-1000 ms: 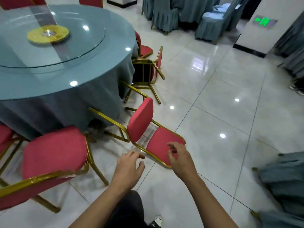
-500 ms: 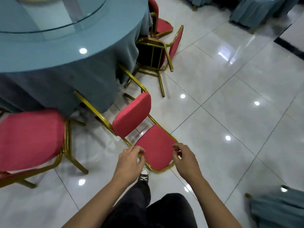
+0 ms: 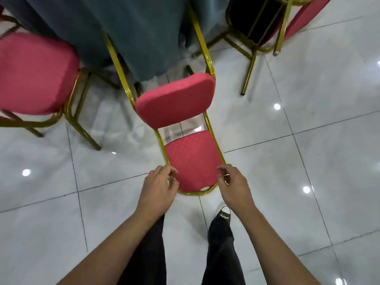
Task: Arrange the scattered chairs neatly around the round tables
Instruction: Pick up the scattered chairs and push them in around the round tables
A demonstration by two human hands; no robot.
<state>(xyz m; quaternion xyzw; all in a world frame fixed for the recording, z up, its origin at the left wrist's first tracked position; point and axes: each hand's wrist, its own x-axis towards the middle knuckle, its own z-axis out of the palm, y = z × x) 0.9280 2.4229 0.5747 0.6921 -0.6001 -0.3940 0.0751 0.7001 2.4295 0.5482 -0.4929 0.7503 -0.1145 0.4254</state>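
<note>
The left hand (image 3: 159, 185) curls its fingers around the gold frame of the tipped red chair (image 3: 192, 161). The right hand (image 3: 233, 185) pinches the opposite frame edge.

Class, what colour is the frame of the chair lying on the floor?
Gold, on the fallen chair's frame, clearest in the head view.

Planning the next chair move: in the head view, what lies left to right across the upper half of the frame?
Left chair → tipped chair, its legs up against the tablecloth → right chair.
</note>
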